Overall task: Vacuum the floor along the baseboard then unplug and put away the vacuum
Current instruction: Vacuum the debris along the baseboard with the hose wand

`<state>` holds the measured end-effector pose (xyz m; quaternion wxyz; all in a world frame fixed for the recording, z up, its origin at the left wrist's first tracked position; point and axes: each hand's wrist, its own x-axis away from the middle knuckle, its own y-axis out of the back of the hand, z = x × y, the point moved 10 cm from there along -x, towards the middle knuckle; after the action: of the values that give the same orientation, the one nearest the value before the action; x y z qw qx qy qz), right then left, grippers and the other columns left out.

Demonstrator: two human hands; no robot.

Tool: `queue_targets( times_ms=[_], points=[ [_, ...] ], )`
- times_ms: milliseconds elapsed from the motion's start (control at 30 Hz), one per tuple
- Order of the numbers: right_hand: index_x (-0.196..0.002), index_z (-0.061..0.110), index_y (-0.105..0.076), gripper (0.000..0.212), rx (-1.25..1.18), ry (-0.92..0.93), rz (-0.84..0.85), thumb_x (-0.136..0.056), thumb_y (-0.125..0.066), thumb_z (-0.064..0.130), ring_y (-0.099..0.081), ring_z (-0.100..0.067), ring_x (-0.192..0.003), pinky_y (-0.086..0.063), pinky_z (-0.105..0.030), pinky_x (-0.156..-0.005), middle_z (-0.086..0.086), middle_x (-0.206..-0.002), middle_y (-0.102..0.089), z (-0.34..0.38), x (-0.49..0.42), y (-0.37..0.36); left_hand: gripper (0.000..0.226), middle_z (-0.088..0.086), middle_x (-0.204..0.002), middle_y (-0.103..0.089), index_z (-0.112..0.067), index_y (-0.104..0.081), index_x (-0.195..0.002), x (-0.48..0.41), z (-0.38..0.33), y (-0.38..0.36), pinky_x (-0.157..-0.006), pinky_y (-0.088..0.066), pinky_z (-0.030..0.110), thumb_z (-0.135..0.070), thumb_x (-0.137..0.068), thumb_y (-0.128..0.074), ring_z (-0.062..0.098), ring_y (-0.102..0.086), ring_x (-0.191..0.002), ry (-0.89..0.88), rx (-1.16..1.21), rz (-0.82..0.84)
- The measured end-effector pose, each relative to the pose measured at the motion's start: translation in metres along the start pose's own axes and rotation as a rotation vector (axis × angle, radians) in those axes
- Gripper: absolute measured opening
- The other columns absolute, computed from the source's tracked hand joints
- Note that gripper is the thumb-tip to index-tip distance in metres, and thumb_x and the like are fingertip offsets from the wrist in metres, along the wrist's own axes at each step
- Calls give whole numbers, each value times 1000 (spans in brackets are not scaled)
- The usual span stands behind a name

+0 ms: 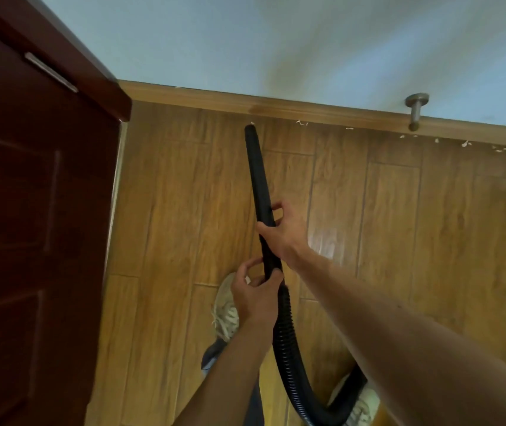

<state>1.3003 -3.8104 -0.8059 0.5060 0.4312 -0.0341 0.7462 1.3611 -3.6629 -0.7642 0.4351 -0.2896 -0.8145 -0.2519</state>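
Both hands were closed around the black vacuum wand (259, 186): the right hand (282, 232) gripped its middle, fingers wrapped over the tube, and the left hand (256, 295) clasped the lower end, just where the ribbed hose (285, 342) joined it and curved away below. The wand's tip (250, 129) sat just short of the baseboard (307, 110), close to a small white scrap there. More pale debris (465, 144) lay strung along the foot of the baseboard to the right of the tip, past the metal doorstop (416, 110) fixed in the wall above it. To do this step well, the tip probably ought to stay low and nearly touching the baseboard, sliding slowly rightward along it so each scrap gets drawn in, with the right hand steering and the left feeding hose. The doorstop looked a likely snag; passing the tip beneath it seemed wise. A dark wooden door (39, 210) stood left of the baseboard's end.
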Motion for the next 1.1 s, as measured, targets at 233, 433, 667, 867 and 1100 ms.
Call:
queue_targets(
  times_ms=[233,433,667,867,1100],
  points=[
    [-121,19,-50,41,2,-8,6,-86,-71,22,-69,-19,-79,-60,-35,-67,-6,-96,-68,12,-20,-17,24,14,-66,-72,-21,-67,-100,-25,-13,4,-60,-56,39,-7,-82,-75,26,-65,-60,31,23,21],
    [-120,23,-51,42,15,1,-20,-84,-71,26,-70,-19,-79,-61,-42,-72,-5,-96,-69,21,-30,-24,24,17,-70,-72,-18,-66,-103,-39,-22,5,-51,-53,31,-7,-83,-74,23,-64,-57,58,10,44],
    [-113,29,-49,37,4,-64,-114,-82,-70,32,-70,-21,-76,-61,-44,-69,-5,-88,-69,8,-22,-7,24,6,-62,-71,-20,-67,-101,-31,-22,-2,-61,-57,38,-8,-83,-75,24,-66,-60,91,-30,108],
    [-115,24,-49,38,-17,-105,-201,-84,-71,29,-69,-22,-77,-61,-41,-68,-8,-93,-69,-2,-16,18,25,10,-70,-74,-22,-66,-101,-26,-21,-15,-63,-58,40,-8,-83,-75,26,-68,-63,105,-114,168],
    [-118,24,-49,38,-44,-159,-243,-87,-70,27,-69,-21,-74,-61,-42,-68,-8,-94,-69,-4,-20,38,24,11,-72,-76,-20,-65,-101,-30,-30,-33,-68,-59,50,-7,-83,-75,30,-70,-66,103,-171,215]
  ],
)
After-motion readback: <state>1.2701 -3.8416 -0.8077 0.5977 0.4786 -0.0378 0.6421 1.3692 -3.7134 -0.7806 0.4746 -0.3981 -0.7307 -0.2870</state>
